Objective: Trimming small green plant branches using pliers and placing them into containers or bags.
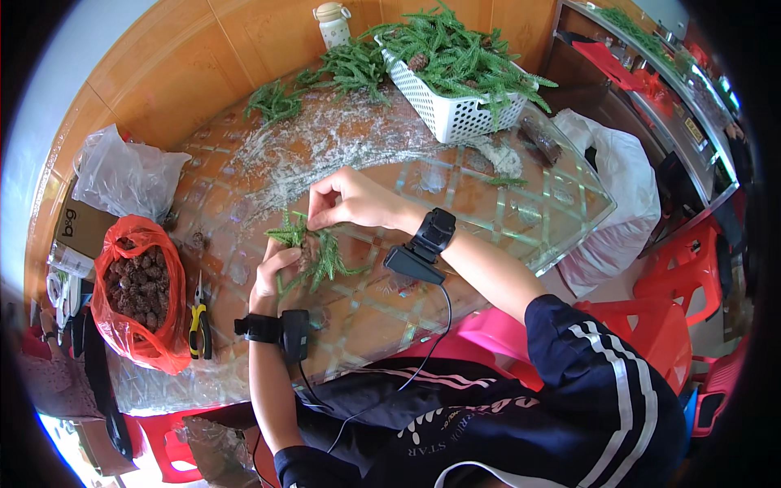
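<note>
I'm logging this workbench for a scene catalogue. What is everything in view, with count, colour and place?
sprig bundle: one, green, table centre, held in both hands
table: one, glass-topped, dusted white at the far side
basket: one, white, far side, full of green sprigs
loose sprigs: several, green, left of basket
bottle: one, pale, far edge
red bag: one, left, full of brown pine cones
pliers: one, yellow-handled, beside red bag
clear bag: one, far left
white bag: one, right of table
chairs: several, red, right
left hand: under the bundle, black wristband
right hand: pinching the bundle's top, black wristband
</note>
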Available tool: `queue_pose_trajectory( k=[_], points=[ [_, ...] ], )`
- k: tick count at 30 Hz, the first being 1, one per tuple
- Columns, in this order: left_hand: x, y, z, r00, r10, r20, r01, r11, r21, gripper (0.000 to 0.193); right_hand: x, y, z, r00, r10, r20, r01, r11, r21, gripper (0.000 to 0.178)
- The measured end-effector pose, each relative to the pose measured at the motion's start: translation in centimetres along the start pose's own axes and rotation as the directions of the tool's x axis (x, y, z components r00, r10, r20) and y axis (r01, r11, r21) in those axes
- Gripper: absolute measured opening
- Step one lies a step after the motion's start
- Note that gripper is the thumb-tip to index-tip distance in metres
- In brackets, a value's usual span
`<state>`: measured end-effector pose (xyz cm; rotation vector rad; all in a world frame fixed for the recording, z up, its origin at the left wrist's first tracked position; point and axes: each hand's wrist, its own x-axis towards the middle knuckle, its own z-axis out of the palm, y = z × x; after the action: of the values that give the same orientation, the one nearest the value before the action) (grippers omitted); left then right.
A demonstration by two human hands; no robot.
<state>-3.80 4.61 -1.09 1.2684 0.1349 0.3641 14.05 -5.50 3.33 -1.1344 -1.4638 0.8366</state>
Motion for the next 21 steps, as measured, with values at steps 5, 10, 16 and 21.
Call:
queue_pose_trajectory(
  k=[5,10,16,21],
  points=[
    [0.4,3.5,2.6,0.969,0.18,-0.171,0.048,0.543,0.838,0.019,0.3,1.3,0.3,0.991,0.026,-0.128,-0.029,0.999,-0.025,0.008],
    [2.3,4.7,6.1,0.959,0.253,0.123,0.043,-0.563,0.826,0.024,0.8,2.7,-0.4,0.933,0.169,-0.317,-0.102,0.97,0.219,0.008],
    [2.8,7.7,7.4,0.965,0.239,0.104,0.007,-0.42,0.907,0.03,0.6,2.6,-0.2,0.91,-0.162,-0.381,0.068,0.967,-0.247,0.005],
    [2.5,9.7,5.4,0.937,0.236,0.258,-0.232,-0.135,0.963,0.032,0.0,1.0,1.1,0.851,-0.491,-0.185,0.366,0.808,-0.463,0.006]
  ],
)
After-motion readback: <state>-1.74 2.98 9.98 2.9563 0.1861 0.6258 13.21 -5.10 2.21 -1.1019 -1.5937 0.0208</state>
